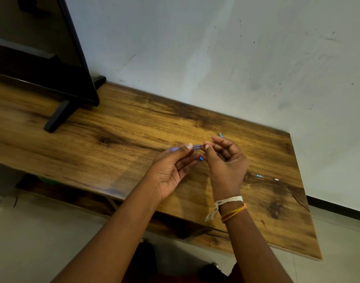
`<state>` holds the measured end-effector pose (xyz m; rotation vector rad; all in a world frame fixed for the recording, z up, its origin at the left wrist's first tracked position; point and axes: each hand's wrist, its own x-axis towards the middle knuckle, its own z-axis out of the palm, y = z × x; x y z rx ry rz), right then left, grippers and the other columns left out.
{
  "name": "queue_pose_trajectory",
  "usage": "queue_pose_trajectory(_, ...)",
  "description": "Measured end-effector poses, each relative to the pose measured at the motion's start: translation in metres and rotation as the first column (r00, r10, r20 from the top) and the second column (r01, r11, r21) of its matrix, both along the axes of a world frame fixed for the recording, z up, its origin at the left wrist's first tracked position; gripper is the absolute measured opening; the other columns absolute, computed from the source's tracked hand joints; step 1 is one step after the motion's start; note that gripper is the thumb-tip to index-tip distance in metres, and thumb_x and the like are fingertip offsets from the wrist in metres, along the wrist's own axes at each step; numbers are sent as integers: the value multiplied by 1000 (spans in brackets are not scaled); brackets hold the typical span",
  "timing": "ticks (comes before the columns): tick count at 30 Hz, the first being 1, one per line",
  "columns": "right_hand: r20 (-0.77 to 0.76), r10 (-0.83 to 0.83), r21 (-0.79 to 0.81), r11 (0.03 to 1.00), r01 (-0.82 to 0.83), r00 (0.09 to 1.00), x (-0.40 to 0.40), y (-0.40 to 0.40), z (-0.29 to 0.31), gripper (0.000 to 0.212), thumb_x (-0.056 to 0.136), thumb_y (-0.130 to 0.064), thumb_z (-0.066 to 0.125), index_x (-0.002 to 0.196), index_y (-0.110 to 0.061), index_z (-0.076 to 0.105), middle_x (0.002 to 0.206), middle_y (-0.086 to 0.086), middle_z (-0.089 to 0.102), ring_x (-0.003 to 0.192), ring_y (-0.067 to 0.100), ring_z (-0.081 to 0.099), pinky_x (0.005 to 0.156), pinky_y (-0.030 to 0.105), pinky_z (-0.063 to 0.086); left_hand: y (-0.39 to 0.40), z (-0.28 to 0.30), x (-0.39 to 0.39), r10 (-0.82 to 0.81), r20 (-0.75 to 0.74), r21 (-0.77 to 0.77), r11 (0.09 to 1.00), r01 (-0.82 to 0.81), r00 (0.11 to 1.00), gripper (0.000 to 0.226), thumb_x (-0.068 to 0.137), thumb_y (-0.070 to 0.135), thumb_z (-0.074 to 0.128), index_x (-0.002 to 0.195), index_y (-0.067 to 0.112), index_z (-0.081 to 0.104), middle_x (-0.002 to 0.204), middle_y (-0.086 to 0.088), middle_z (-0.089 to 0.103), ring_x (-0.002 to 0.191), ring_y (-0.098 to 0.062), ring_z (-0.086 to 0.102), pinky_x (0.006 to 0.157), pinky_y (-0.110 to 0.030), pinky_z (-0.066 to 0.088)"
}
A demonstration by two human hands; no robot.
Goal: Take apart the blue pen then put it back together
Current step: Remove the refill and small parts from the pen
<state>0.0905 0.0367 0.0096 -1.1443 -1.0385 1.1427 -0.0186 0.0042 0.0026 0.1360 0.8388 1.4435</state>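
The blue translucent pen barrel [196,147] is held level above the wooden table [117,127], between both hands. My left hand [173,168] pinches its left part with thumb and fingers. My right hand [226,160] grips its right end with thumb and forefinger. A small blue piece [201,158] shows just below the barrel, between the hands; I cannot tell if it is held. Another blue part [221,134] pokes out above my right fingers. A small bluish pen piece [259,176] and a tiny white bit [276,179] lie on the table to the right.
A black monitor [52,48] on a black stand [58,117] occupies the table's far left. A white scuffed wall [236,58] runs along the table's far edge. The table's right end [305,201] drops to a pale floor.
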Motion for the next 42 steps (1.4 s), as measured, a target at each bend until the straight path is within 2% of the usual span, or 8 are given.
queue_pose_trajectory(3,-60,5,-21,1000,-6,998,1,1,2,22,81,8,67,91,-11,66,85,11,73,80,21,70,80,42,58,-1,0,0,-31,-82,10,999,32,996,8,82,1,64,90,3,64,75,-10,73,68,-16,72,67,-26,58)
queue_pose_trajectory(9,-115,24,-23,999,-27,993,3,1,3,18,82,6,67,84,-12,67,76,4,73,71,13,70,66,28,60,-2,0,2,-48,-287,48,997,65,957,15,80,2,67,92,10,70,81,-11,75,69,-19,71,62,-29,59)
queue_pose_trajectory(13,-65,39,-7,999,-39,997,3,1,3,18,81,4,69,83,-13,67,77,6,72,70,12,71,62,26,58,-2,-3,5,-38,-563,50,996,79,825,15,79,17,72,91,26,74,84,-4,76,72,-15,71,59,-29,56)
queue_pose_trajectory(17,-19,72,-47,996,-73,997,3,2,2,13,80,1,71,87,-10,68,78,8,72,69,12,70,64,25,58,-1,-3,6,23,-678,58,998,23,735,7,79,22,72,87,22,72,78,-3,75,64,-11,70,52,-27,53)
queue_pose_trajectory(23,-86,88,-144,985,-99,992,4,1,4,16,79,-1,73,93,-8,68,81,12,72,70,15,70,66,29,60,-1,1,8,26,-736,65,997,32,676,11,85,17,66,95,13,69,77,-6,71,53,-6,62,45,-22,43)
queue_pose_trajectory(28,-130,117,-150,979,-136,985,4,-1,6,18,79,1,73,93,-8,67,78,10,73,68,13,71,60,27,59,-1,0,9,40,-758,65,998,15,651,10,86,20,65,89,12,69,72,-2,70,50,-4,59,41,-21,39)
queue_pose_trajectory(36,-172,126,-162,975,-155,977,2,-1,6,21,79,2,73,98,-6,66,74,6,74,73,18,73,60,28,58,-2,2,7,52,-707,61,998,-12,706,11,87,19,63,90,9,68,70,-3,67,52,-8,56,43,-23,39)
queue_pose_trajectory(42,-148,161,-152,971,-184,976,2,-2,3,22,80,1,71,102,-4,66,79,9,73,72,14,72,64,29,60,-3,6,8,49,-694,64,998,-6,718,16,88,15,62,93,1,66,78,-17,67,54,-15,54,45,-23,36)
